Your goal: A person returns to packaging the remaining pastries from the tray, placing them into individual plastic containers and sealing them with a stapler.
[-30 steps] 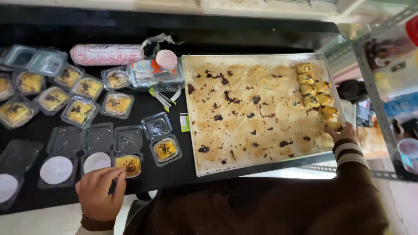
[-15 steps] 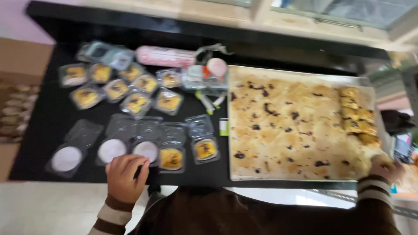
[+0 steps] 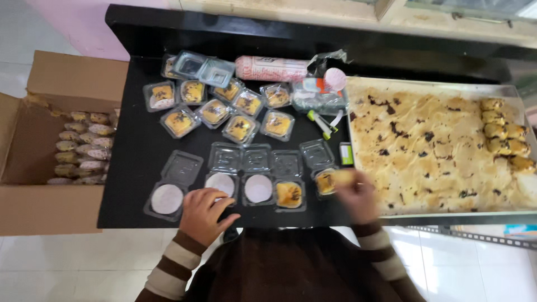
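Observation:
My left hand (image 3: 206,215) rests at the black table's (image 3: 134,168) front edge. Its fingertips touch an open clear plastic container (image 3: 220,185) lined with a white paper round, and it holds nothing. My right hand (image 3: 355,194) is shut on a blurred golden pastry (image 3: 337,178), just above an open container (image 3: 323,183) beside the baking tray (image 3: 503,90). One filled open container (image 3: 290,194) lies between my hands. Several pastries (image 3: 503,134) sit at the tray's right end on stained parchment.
Several closed containers with pastries (image 3: 224,112) lie at the table's middle back. A pink and white roll (image 3: 271,67) and crumpled plastic (image 3: 316,100) lie behind them. An open cardboard box (image 3: 33,140) with wrapped pastries (image 3: 78,148) stands on the floor at left.
My right hand has come from the tray's right end leftwards to the open containers, carrying a pastry. The view has swung left, bringing the cardboard box into sight. My left hand stayed at the containers.

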